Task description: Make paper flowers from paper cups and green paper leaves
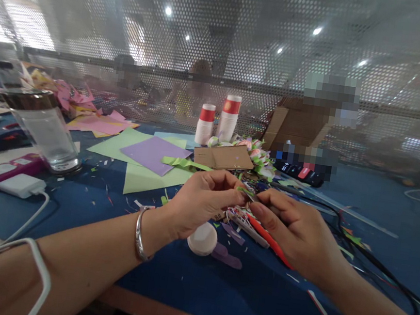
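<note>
My left hand [204, 198], with a silver bangle at the wrist, is closed in a pinch on a small piece of green paper [243, 190]. My right hand [297, 232] meets it from the right. Between its thumb and fingers sits a thin, grey, metal-looking piece [253, 197] that touches or nearly touches the green paper; its kind is mostly hidden. Below the left hand stands a white paper cup [202, 239], with purple paper pieces [232, 259] beside it. An orange-red tool handle [270, 241] lies under my right hand.
Green paper sheets [136, 178] and a purple sheet [155, 154] lie at left centre. Behind are stacked paper cups [229, 121], a cardboard piece [223, 157] and a phone [299, 172]. A glass [51, 135], a white charger [22, 186] and black cables [381, 273] flank the work area.
</note>
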Motion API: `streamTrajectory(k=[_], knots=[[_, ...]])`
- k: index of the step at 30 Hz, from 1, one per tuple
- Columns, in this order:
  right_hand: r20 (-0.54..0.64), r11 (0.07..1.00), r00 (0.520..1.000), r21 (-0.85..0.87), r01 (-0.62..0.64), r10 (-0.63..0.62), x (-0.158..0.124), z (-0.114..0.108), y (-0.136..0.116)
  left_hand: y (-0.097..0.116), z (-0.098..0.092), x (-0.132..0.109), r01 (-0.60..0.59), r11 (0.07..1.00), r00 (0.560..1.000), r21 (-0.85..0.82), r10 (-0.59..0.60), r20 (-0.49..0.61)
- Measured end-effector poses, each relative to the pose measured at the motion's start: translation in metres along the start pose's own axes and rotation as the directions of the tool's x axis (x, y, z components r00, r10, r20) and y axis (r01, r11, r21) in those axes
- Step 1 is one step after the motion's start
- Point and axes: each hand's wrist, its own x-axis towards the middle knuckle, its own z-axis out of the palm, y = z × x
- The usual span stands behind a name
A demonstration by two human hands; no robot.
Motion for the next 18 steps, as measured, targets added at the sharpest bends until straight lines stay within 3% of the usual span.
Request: streamTrajectory(k=[9, 18], knots=[[-0.001, 1.000, 1.000, 0.005, 0.000, 0.000, 0.0006, 0.0008, 0.0001, 0.0003, 0.0004, 0.0007, -0.010, 0.999, 1.000, -0.040, 0.011, 0.021], [-0.022, 1.000, 0.999, -0.011, -0.028, 0.028, -0.0020, 0.0004, 0.0031, 0.0019, 0.0008, 0.0003, 0.075, 0.995, 0.997, -0.066, -0.075, -0.001]])
